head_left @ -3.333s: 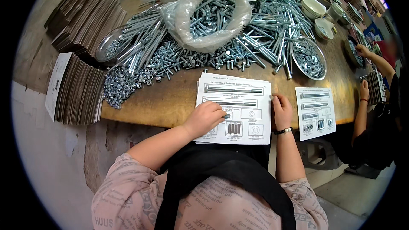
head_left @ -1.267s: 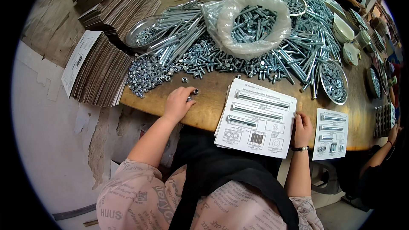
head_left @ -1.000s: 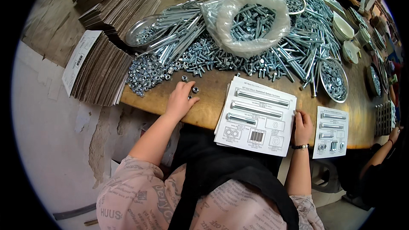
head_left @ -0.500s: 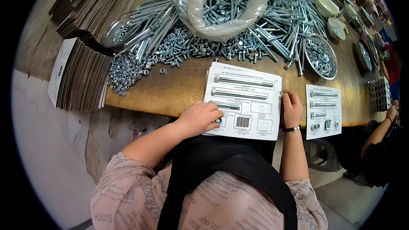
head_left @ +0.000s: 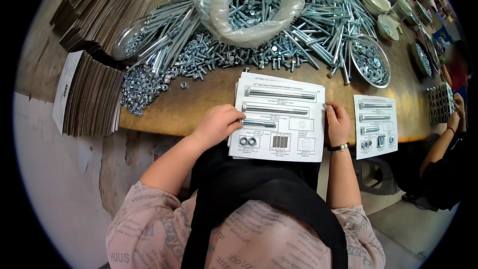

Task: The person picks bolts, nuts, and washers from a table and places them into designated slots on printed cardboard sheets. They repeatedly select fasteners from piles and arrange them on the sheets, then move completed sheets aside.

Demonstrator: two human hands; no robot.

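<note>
- Since half a second ago: left hand (head_left: pixel 219 125) is back at the left edge of the stack of white printed paper sheets (head_left: pixel 280 128); two round silvery metal nuts (head_left: pixel 248 141) now show side by side on the top sheet.
- Left fingers bent, thumb close under them; cannot tell if they pinch anything.
- Right hand (head_left: pixel 337 123) curled at the stack's right edge; grip unclear.
- Sheets flat, matt, at the edge of the worn brown tabletop (head_left: pixel 169 121).
- Beyond: glossy crumpled clear plastic bag (head_left: pixel 217 20), mouth rolled, blocking part of the grey metal bolt heap (head_left: pixel 323 25).
- Right: oval steel dish (head_left: pixel 386 80) of flat washers (head_left: pixel 367 60).
</note>
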